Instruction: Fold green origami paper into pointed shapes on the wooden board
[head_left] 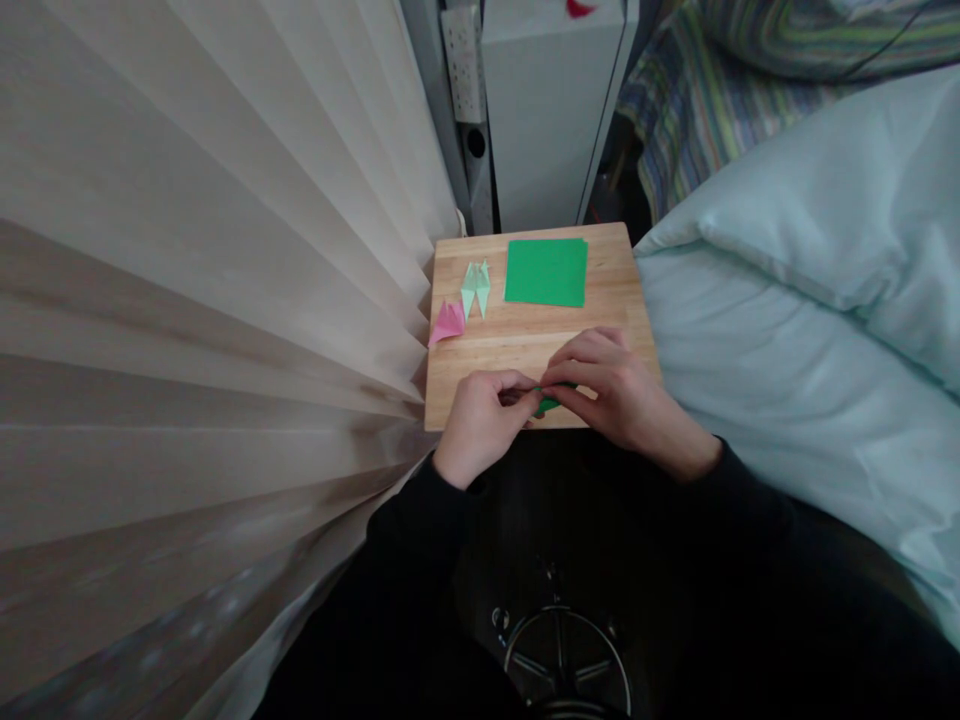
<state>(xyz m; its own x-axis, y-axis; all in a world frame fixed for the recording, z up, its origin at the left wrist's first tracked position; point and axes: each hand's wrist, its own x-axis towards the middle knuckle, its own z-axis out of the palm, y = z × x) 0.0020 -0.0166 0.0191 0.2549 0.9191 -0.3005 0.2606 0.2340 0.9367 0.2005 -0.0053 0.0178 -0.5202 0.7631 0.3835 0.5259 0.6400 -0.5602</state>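
Pale wooden tabletop [499, 345] with bare planks mid-table, left hand [484, 415] and right hand [611, 385] pinching small folded green paper [550, 403] at its near edge, flat green sheets [546, 272] far.

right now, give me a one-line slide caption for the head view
Two hands pinch a small green paper piece above a wooden table, near pink and pale-green folded papers.

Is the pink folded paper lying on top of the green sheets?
No, the pink folded paper lies apart from the green sheets, to their left.
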